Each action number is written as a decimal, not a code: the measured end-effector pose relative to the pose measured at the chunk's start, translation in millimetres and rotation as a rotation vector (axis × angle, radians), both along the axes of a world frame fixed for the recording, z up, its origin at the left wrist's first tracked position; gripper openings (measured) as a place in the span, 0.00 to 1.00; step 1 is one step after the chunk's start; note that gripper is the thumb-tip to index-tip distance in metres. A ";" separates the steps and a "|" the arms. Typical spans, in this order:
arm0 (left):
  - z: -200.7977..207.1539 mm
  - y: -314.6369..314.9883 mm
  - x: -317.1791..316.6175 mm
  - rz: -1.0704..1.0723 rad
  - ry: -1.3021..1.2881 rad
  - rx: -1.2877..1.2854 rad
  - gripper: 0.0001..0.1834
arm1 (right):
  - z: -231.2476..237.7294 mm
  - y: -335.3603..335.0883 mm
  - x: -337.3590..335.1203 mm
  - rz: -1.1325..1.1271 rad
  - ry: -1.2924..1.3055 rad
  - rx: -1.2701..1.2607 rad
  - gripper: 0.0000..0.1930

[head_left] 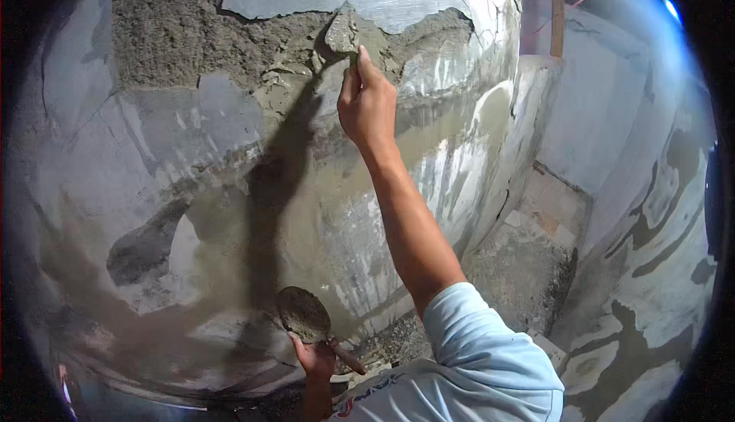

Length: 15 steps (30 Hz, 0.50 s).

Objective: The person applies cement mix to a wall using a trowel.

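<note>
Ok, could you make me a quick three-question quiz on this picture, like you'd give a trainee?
1. Which hand holds the trowel?
2. True or false: the round pan in the left hand is higher in the picture than the trowel.
3. What colour is the sleeve? A) red B) pale blue C) black

Key:
1. The right hand.
2. False; the round pan is lower.
3. B.

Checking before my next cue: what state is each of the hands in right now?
Left hand: holding a round dish with mortar in it.
Right hand: closed, holding a trowel.
</note>
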<state>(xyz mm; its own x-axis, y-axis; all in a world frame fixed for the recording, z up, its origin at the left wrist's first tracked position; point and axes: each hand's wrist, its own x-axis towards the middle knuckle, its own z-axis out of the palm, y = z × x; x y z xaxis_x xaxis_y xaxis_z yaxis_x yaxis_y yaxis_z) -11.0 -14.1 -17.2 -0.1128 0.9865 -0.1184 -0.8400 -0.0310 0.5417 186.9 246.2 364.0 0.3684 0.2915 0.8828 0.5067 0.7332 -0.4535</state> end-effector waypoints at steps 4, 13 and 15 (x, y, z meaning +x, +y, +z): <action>-6.7 9.1 -3.4 -0.026 -0.071 0.030 0.39 | -25.0 17.3 30.7 -0.115 -0.135 -0.026 0.20; 5.7 8.8 1.9 -0.037 -0.103 -0.017 0.38 | -15.9 4.9 8.2 0.140 0.118 -0.001 0.19; -16.2 12.6 -7.7 -0.077 -0.066 0.041 0.38 | 10.8 -9.0 -13.4 0.032 -0.051 -0.021 0.18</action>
<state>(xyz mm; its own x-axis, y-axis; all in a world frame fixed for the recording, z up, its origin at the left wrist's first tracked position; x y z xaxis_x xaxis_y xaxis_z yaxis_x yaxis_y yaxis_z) -18.6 -1.4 -33.4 -0.0297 0.9962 -0.0822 -0.8743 0.0140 0.4851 173.6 237.3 374.8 0.3136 0.3211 0.8936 0.5057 0.7401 -0.4434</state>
